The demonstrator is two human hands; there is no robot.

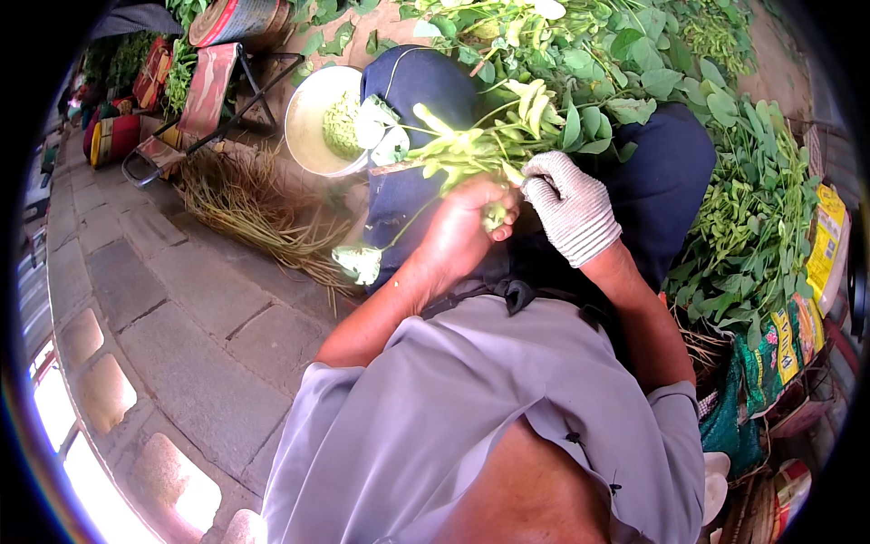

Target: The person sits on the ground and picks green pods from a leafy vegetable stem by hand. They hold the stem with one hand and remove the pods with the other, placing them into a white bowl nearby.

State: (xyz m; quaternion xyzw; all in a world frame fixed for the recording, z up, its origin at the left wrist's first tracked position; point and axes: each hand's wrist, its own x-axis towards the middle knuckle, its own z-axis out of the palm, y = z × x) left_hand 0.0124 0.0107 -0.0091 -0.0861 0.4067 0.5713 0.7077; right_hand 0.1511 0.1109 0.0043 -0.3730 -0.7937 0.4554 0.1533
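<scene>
A leafy soybean plant hung with green pods (469, 146) lies across my knees, its cut stem end (397, 167) pointing left. My left hand (469, 207) is bare and curled just below the stem, with several loose green pods (494, 215) held in its fingers. On my right hand (567, 204) is a whitish knitted glove. Its bent fingers meet the plant at a pod close to the left fingertips; the exact grip is hidden. Beside my left knee stands a white bucket (299, 129), partly filled with small green pods or beans (342, 126).
More soybean plants (741, 224) are heaped on the right and ahead. Printed sacks (781, 353) stand at the right. A folding stool (211, 92), a round drum (234, 24) and a bundle of dry stalks (265, 211) lie left, on stone paving (197, 347).
</scene>
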